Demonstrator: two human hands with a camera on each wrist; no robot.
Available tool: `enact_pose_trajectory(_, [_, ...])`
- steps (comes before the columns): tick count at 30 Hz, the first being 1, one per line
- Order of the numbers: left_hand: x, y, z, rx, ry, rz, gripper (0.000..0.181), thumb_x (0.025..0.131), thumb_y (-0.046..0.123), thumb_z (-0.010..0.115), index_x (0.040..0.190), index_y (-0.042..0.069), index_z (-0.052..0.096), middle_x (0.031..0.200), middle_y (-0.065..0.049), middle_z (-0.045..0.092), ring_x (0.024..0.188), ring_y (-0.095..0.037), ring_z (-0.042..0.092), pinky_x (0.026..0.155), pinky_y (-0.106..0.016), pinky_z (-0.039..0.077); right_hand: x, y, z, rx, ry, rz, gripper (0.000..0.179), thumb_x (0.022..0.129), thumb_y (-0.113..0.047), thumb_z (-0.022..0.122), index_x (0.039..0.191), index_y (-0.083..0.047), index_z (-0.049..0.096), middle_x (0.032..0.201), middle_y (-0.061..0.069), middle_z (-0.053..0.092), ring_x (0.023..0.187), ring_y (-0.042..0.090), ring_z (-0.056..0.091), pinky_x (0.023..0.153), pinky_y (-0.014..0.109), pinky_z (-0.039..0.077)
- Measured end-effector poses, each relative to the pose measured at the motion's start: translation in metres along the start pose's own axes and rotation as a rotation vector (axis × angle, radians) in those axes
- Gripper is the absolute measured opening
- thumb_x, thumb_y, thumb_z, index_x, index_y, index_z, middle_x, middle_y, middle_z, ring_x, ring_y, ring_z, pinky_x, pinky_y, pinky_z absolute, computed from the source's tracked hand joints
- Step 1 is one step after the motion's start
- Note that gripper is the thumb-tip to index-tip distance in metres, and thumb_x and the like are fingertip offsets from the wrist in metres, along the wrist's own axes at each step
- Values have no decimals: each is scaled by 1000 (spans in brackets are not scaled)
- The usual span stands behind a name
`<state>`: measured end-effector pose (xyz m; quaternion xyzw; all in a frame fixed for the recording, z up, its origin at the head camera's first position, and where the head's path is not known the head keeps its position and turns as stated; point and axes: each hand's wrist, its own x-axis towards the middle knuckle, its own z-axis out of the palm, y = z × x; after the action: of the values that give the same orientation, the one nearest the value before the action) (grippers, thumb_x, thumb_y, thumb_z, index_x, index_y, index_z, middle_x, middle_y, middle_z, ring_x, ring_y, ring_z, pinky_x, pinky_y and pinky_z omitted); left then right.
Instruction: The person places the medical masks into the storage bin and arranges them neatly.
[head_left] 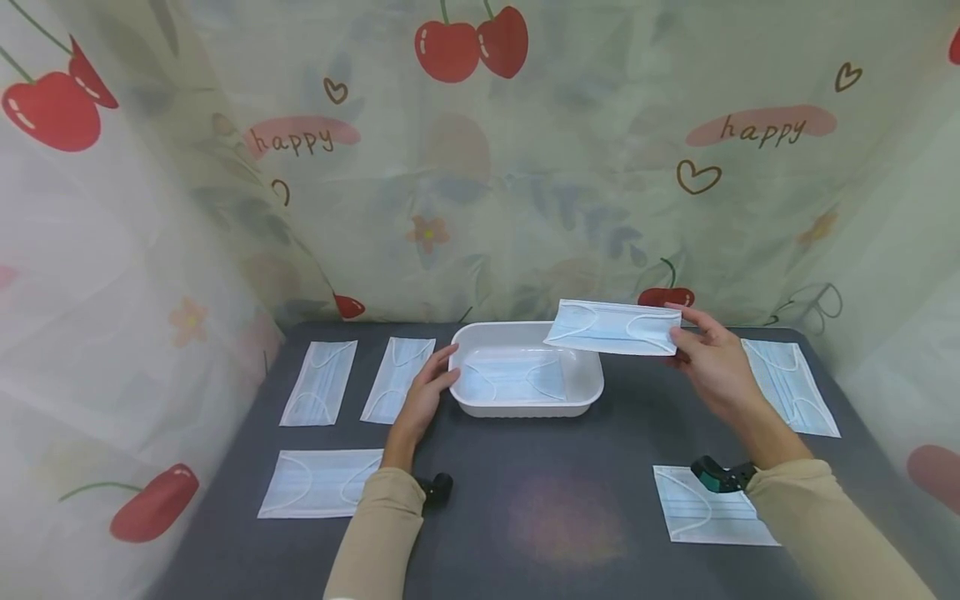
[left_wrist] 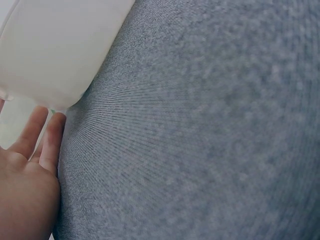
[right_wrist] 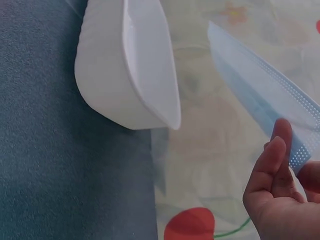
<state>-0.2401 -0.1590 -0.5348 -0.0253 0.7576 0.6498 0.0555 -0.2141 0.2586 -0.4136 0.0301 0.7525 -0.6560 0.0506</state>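
Note:
A white plastic tub point(head_left: 527, 411) stands at the back of the table, with a light blue face mask point(head_left: 480, 379) lying inside. At the tub's left end is my left hand point(head_left: 422, 398), its fairly straight fingers touching the rim; the left wrist view shows fingertips point(left_wrist: 52, 122) right at the tub's end wall point(left_wrist: 50, 50). My right hand point(head_left: 708, 358) pinches another face mask point(head_left: 615, 327) by its right end between thumb and fingers. This mask is held up flat over the tub's right rim. In the right wrist view the held mask point(right_wrist: 260, 80) is above and beside the tub point(right_wrist: 105, 65).
On the left lie face masks: one at the far left point(head_left: 318, 383), one beside the tub point(head_left: 397, 379), one nearer the front point(head_left: 318, 483). To the right are a mask point(head_left: 795, 387) at the table's edge and another point(head_left: 705, 517) partly under the right forearm. A printed curtain point(head_left: 480, 208) surrounds the table.

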Motion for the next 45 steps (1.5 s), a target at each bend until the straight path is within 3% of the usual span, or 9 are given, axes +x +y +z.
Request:
enact_pose_trajectory(2, [0, 0, 0, -6, 0, -2, 44, 103, 31, 57, 147, 36, 52, 160, -6, 44, 154, -29, 34, 128, -57, 18, 1, -2, 6, -41, -4, 1, 58, 108, -32, 47, 162, -20, 29, 160, 21, 34, 101, 1, 63, 84, 14, 55])
enact_pose_trajectory(9, [-17, 33, -3, -9, -62, -32, 50, 105, 22, 55, 154, 20, 46, 163, -16, 39, 155, -34, 31, 128, -57, 18, 7, -3, 22, -68, -22, -29, 54, 109, -28, 46, 160, -15, 32, 155, 23, 41, 97, 2, 66, 87, 19, 57])
enact_pose_trajectory(14, [-18, 34, -3, -8, -57, -24, 49, 105, 22, 55, 153, 20, 46, 163, -16, 39, 155, -34, 31, 128, -57, 18, 11, -7, 28, -87, -33, -17, 54, 109, -26, 47, 160, -16, 33, 156, 22, 42, 99, 5, 65, 88, 19, 58])
enact_pose_trajectory(19, [-15, 31, -3, 11, -62, -21, 50, 105, 21, 54, 154, 19, 45, 164, -17, 37, 156, -34, 30, 128, -57, 19, 15, -10, 35, -111, -50, -27, 55, 109, -27, 48, 160, -15, 33, 156, 21, 43, 97, 3, 66, 87, 19, 58])
enact_pose_trajectory(28, [3, 2, -3, -2, -40, -20, 50, 105, 27, 54, 154, 26, 45, 165, -12, 36, 157, -32, 27, 129, -57, 14, 23, -12, 52, -82, -103, -42, 53, 108, -23, 50, 159, -16, 35, 150, 21, 49, 94, 4, 68, 87, 24, 60])
enact_pose_trajectory(38, [3, -2, -2, 7, -9, 9, 45, 104, 29, 56, 148, 32, 51, 161, -9, 44, 154, -31, 33, 127, -58, 18, 32, -13, 74, -64, -125, -6, 51, 108, -22, 51, 157, -18, 39, 147, 20, 53, 94, 9, 66, 81, 21, 59])
enact_pose_trajectory(41, [3, -2, -3, 1, -4, 12, 45, 104, 28, 56, 148, 32, 51, 161, -9, 44, 154, -31, 33, 128, -58, 18, 37, -12, 82, -58, -128, -6, 50, 107, -22, 52, 156, -19, 41, 138, 17, 58, 92, 11, 66, 81, 22, 59])
enact_pose_trajectory(45, [4, -2, -3, -2, -20, 16, 46, 104, 27, 56, 149, 31, 50, 161, -11, 43, 154, -32, 32, 127, -57, 18, 43, -9, 92, -50, -127, -1, 47, 107, -20, 53, 153, -20, 46, 113, 8, 64, 84, 11, 65, 79, 24, 59])
